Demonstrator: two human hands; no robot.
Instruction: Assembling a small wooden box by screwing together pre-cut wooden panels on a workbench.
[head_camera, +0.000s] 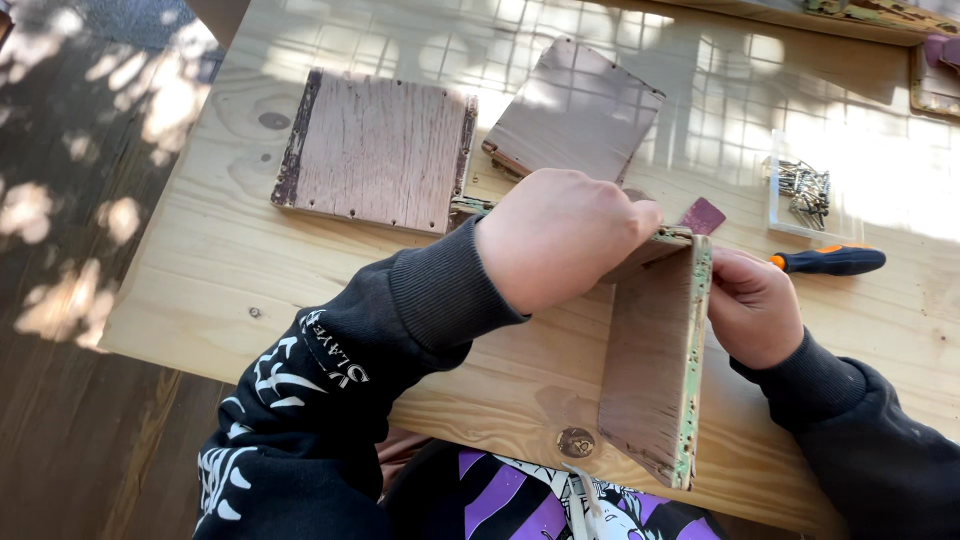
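Nearest the lens, black sleeves w/ white print are reaching over the pale pine worktop (250, 270); left hand (560, 240) is curling shut over the top corner of the weathered wooden panel assembly w/ flaking green edge paint (650, 370), right hand (752, 308) is pinching closed on its green edge; the piece is standing on edge at the worktop's near side, between both hands. It's looking stiff, fairly light, rough-grained, prob. splintery, w/ nail holes along the rim; best hold seems the flat faces & the top corner, not the crumbling painted edge. Beyond, two flat worn brown boards (378, 150) (575, 108) are lying apart from it; an orange-handled screwdriver (830, 261) is lying just beside the right hand, a clear tray of nails (805, 190) near; a small maroon sandpaper scrap (703, 215) is peeking out behind the assembly.
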